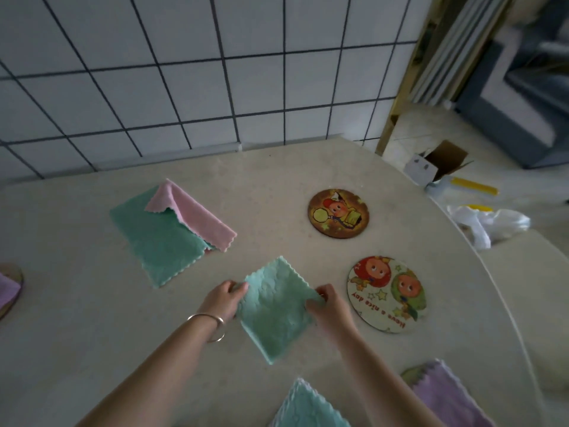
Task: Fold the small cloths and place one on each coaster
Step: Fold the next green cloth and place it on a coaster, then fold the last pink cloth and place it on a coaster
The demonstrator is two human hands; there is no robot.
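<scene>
Head camera looks down at a pale tabletop [277, 192]. Nearest, at the bottom edge, lie a folded green cloth [308, 408] and a purple cloth [443, 396], which covers most of a coaster under it. Above them, the left hand [223, 298] pinches the left corner of a folded mint cloth [274, 306], with curled fingers, and the right hand [326, 306] pinches the opposite right corner in the same way. This cloth is square, turned like a diamond, and I cannot tell if its lower part touches the tabletop. Just beside the right hand lies a round cartoon coaster [388, 294], uncovered; a second darker coaster [338, 213] is farther behind it, also uncovered. To the left, a flat mint cloth [154, 238] lies with a pink cloth [197, 211] partly on it, both not yet folded small. The cloth seems light, soft and limp, so I think it will sag when lifted; holding two opposite corners, or one folded edge, should keep the layers together. A tiled wall [184, 72] stands behind.
</scene>
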